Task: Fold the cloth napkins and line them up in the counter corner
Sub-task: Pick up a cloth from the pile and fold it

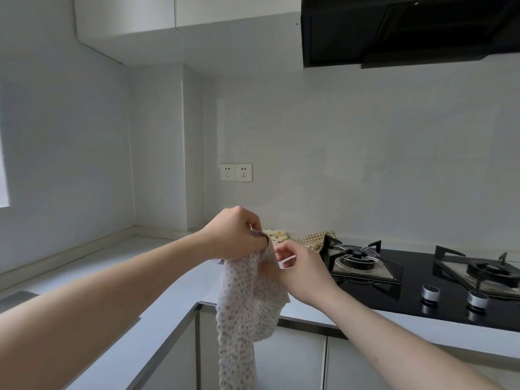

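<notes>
A white napkin with small dark dots (242, 305) hangs in the air over the inner corner of the L-shaped counter (118, 277). My left hand (235, 233) grips its top edge in curled fingers. Just to the right and a little lower, my right hand (302, 270) pinches the napkin's edge between thumb and fingers. Behind the hands, two more napkins lie on the counter by the wall: a cream one with yellow spots (277, 235) and a tan checked one (312, 240). Both are partly hidden by my hands.
A black gas hob (408, 294) with two burners and two silver knobs fills the counter to the right. A range hood (408, 29) hangs above it. Two wall sockets (235, 172) sit on the back wall. White cabinet doors (295, 361) are below.
</notes>
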`<state>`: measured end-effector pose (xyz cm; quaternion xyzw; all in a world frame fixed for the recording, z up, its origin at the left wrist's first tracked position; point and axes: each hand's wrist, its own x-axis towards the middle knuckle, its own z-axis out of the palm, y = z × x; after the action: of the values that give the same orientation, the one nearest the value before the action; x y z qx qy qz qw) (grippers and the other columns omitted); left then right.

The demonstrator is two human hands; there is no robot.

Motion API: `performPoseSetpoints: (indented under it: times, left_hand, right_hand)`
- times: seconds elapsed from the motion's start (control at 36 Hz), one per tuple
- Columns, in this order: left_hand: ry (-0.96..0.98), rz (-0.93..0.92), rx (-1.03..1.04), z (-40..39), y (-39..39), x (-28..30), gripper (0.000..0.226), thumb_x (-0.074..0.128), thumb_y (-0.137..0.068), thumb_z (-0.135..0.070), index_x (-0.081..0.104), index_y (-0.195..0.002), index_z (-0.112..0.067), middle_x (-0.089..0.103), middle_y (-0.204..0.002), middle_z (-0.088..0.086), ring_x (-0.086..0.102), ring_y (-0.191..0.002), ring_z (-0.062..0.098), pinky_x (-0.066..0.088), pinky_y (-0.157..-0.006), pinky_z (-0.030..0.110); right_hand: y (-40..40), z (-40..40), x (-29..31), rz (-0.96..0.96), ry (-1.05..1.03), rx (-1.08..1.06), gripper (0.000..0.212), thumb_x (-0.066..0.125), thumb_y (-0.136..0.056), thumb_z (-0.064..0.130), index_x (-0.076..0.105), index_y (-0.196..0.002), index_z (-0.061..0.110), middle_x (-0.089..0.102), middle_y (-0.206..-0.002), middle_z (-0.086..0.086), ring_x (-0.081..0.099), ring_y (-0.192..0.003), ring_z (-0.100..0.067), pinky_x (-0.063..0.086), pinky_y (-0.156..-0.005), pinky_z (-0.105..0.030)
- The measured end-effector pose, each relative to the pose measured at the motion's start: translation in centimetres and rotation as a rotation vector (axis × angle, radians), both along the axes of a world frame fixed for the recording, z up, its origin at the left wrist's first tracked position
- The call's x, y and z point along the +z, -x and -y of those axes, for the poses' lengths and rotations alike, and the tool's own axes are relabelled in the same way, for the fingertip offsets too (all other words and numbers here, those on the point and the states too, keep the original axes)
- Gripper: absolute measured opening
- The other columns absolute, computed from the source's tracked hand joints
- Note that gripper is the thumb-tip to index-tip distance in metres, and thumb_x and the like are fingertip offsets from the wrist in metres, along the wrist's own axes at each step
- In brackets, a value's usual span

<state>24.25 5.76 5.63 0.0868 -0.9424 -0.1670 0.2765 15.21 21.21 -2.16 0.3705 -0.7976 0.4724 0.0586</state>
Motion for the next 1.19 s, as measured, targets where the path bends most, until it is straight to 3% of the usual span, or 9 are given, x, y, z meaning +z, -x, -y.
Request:
performPoseSetpoints:
  times: [0.19, 0.31, 0.42, 0.53, 0.64, 0.83, 1.0, 1.11, 1.19]
  left_hand:
    - [0.003, 0.061, -0.013, -0.5, 1.4, -0.3, 0.019, 0.069, -0.073, -0.037, 0.067, -0.067, -0.019, 0.052, -0.057, -0.006, 0.042, -0.058, 0.016, 0.039, -0.052, 0.023]
    - [0.021, 0.065, 0.01, 0.0, 1.9, -0.7, 0.032, 0.071, -0.073, -0.039, 0.059, -0.06, -0.013, 0.041, -0.052, -0.007, 0.034, -0.058, 0.017, 0.034, -0.051, 0.025]
    - [0.096, 0.16, 0.007, 1.2, 2.0, -1.2, 0.037, 0.076, -0.073, -0.05, 0.065, -0.066, -0.016, 0.043, -0.053, -0.007, 0.038, -0.055, 0.016, 0.034, -0.052, 0.025]
    - [0.178, 0.278, -0.011, 3.0, 2.0, -1.9, 0.056, 0.078, -0.075, -0.056, 0.043, -0.06, -0.014, 0.031, -0.059, -0.002, 0.029, -0.058, 0.019, 0.025, -0.053, 0.03]
    - [0.203, 0.379, -0.002, 4.8, 2.0, -3.0, 0.063, 0.076, -0.079, -0.056, 0.032, -0.057, -0.017, 0.026, -0.058, -0.003, 0.026, -0.058, 0.018, 0.023, -0.055, 0.031]
    - [0.098, 0.353, 0.083, 7.7, 3.7, -5.4, 0.057, 0.075, -0.083, -0.051, 0.037, -0.058, -0.016, 0.038, -0.06, -0.002, 0.034, -0.059, 0.019, 0.028, -0.058, 0.03]
    - [0.061, 0.274, 0.193, 8.5, 6.2, -8.0, 0.029, 0.072, -0.081, -0.052, 0.075, -0.089, -0.025, 0.063, -0.081, -0.004, 0.06, -0.081, 0.024, 0.043, -0.062, 0.027]
    - [-0.08, 0.238, 0.223, 9.4, 8.2, -8.3, 0.025, 0.071, -0.083, -0.047, 0.068, -0.066, -0.029, 0.058, -0.063, -0.009, 0.055, -0.07, 0.019, 0.04, -0.058, 0.026]
    - [-0.204, 0.231, 0.22, 9.7, 10.0, -8.7, 0.036, 0.068, -0.087, -0.041, 0.066, -0.053, -0.027, 0.057, -0.055, -0.002, 0.049, -0.059, 0.015, 0.035, -0.053, 0.025]
  right_hand:
    - [0.1, 0.6, 0.4, -0.034, -0.112, -0.037, 0.043, 0.072, -0.061, 0.064, 0.059, -0.077, 0.026, 0.065, -0.082, 0.011, 0.063, -0.078, -0.01, 0.05, -0.064, -0.035]
    - [1.4, 0.7, -0.3, -0.052, -0.094, -0.085, 0.025, 0.059, -0.07, 0.041, 0.051, -0.067, 0.017, 0.064, -0.072, 0.002, 0.063, -0.074, -0.022, 0.054, -0.068, -0.041]
    - [2.7, 0.0, -0.4, -0.048, -0.083, -0.11, 0.019, 0.057, -0.08, 0.023, 0.053, -0.068, 0.009, 0.057, -0.065, -0.004, 0.05, -0.066, -0.025, 0.036, -0.057, -0.032]
    - [4.1, -0.9, -0.3, -0.003, -0.144, -0.111, 0.018, 0.058, -0.086, 0.019, 0.071, -0.075, 0.015, 0.071, -0.074, 0.002, 0.065, -0.074, -0.019, 0.04, -0.059, -0.027]
    - [5.7, -1.3, -0.2, 0.008, -0.193, -0.143, 0.016, 0.058, -0.086, 0.015, 0.073, -0.08, 0.011, 0.07, -0.076, -0.011, 0.054, -0.064, -0.02, 0.033, -0.054, -0.028]
    - [8.3, -1.4, -0.5, 0.033, -0.247, -0.196, 0.016, 0.067, -0.084, 0.021, 0.065, -0.068, 0.019, 0.063, -0.066, 0.004, 0.052, -0.06, -0.011, 0.034, -0.048, -0.023]
    - [11.2, -0.8, -1.4, -0.041, -0.305, -0.221, 0.014, 0.066, -0.087, 0.027, 0.071, -0.075, 0.024, 0.068, -0.069, 0.007, 0.063, -0.069, -0.016, 0.04, -0.057, -0.027]
    - [13.3, -0.1, -2.1, -0.084, -0.356, -0.276, 0.012, 0.066, -0.088, 0.031, 0.073, -0.08, 0.027, 0.065, -0.074, 0.007, 0.059, -0.072, -0.018, 0.037, -0.053, -0.026]
    - [14.9, 0.7, -2.6, -0.078, -0.336, -0.308, 0.009, 0.069, -0.088, 0.032, 0.076, -0.089, 0.026, 0.07, -0.091, 0.002, 0.06, -0.081, -0.019, 0.04, -0.064, -0.027]
